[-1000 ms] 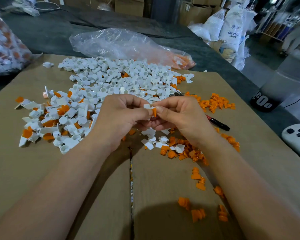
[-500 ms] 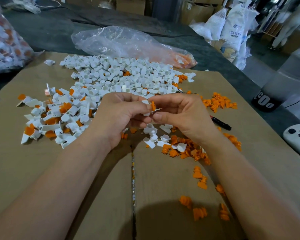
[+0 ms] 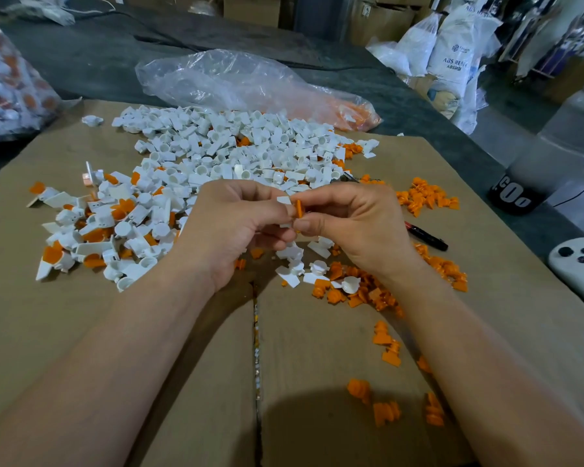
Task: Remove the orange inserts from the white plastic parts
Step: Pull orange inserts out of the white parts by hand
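- My left hand [image 3: 236,227] pinches the white part [image 3: 284,200] and my right hand [image 3: 354,224] pinches the orange insert [image 3: 298,208] seated in it. Both grips are narrow, at the fingertips, above the cardboard sheet [image 3: 81,332].
- If the insert lets go suddenly, I expect it could fly into the mixed heap [image 3: 91,230] on my left and get lost among unfinished pieces.
- Twisting instead of pulling straight might snap the thin white tab.
- The seam [image 3: 256,332] between the cardboard flaps could swallow a dropped piece.
- There is open cardboard between my forearms. Loose inserts [image 3: 354,291] lie under my right wrist and a marker [image 3: 425,235] lies just beyond it.
- The cardboard's right edge is near, so a flung insert may drop onto the counter [image 3: 81,55].
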